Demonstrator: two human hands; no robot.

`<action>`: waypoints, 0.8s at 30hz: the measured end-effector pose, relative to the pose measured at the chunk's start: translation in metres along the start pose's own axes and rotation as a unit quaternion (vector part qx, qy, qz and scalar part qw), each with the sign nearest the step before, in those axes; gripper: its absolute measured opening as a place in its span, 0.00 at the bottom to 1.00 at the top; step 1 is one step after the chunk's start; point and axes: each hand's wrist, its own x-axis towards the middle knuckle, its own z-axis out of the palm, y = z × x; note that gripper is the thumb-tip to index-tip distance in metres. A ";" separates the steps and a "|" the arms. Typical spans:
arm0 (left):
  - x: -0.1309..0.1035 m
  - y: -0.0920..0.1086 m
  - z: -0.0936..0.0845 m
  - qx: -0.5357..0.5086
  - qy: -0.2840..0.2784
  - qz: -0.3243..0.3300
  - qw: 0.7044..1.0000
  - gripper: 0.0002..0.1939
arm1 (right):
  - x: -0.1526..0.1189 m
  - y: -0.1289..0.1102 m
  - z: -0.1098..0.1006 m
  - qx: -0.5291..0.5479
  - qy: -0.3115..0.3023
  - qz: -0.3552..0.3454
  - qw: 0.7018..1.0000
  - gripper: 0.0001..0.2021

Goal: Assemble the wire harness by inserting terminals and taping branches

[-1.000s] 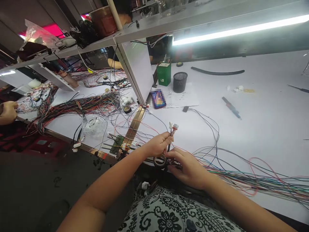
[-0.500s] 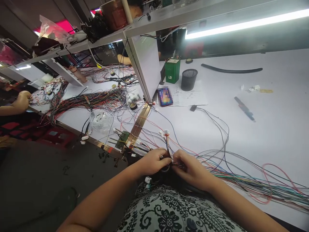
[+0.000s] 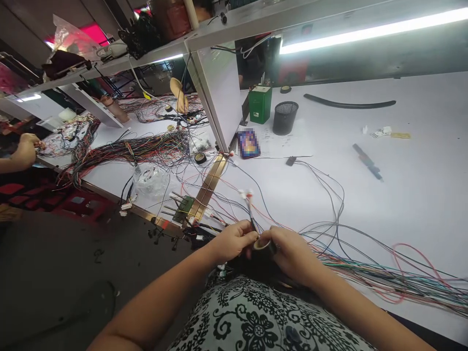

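Note:
Close to my body at the table's front edge, my left hand [image 3: 237,240] pinches a thin wire bundle [image 3: 252,218] that points up and away from me. White and red connectors [image 3: 247,194] sit at the bundle's far end. Just to the right, my right hand [image 3: 288,249] grips a roll of black tape [image 3: 263,247], held against the wires below my left fingertips. Whether a strip of tape is stuck to the bundle cannot be made out. Long coloured wires [image 3: 380,278] trail rightward from beneath my right hand.
A green box [image 3: 260,105], a black mesh cup [image 3: 285,118] and a utility knife [image 3: 367,162] lie farther back, with a black tube [image 3: 349,104] behind. Left of the divider are a green pin board [image 3: 184,208], a plastic bag [image 3: 149,179] and wire heaps [image 3: 124,153]. Other people's hands [image 3: 182,103] work there.
The tape roll has moved from under my left fingers to my right hand, rising beside the bundle. The connectors shifted slightly left. A co-worker's hand has come into view beyond the divider.

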 end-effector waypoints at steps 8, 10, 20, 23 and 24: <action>-0.009 -0.022 0.012 0.061 0.105 0.097 0.988 0.12 | 0.024 0.015 -0.013 -0.030 0.007 0.065 0.997 0.23; -0.007 -0.021 0.014 0.085 0.119 0.076 0.986 0.12 | 0.023 0.007 -0.019 -0.045 -0.024 -0.007 0.999 0.27; 0.001 -0.032 0.020 -0.006 0.174 0.106 0.979 0.11 | 0.031 -0.016 -0.030 -0.116 -0.131 0.001 0.985 0.09; 0.002 -0.035 0.024 -0.063 0.187 0.104 0.975 0.12 | 0.041 -0.016 -0.032 -0.150 -0.161 -0.030 0.975 0.11; 0.003 -0.036 0.025 -0.075 0.190 0.102 0.974 0.11 | 0.044 -0.017 -0.031 -0.172 -0.164 -0.033 0.971 0.11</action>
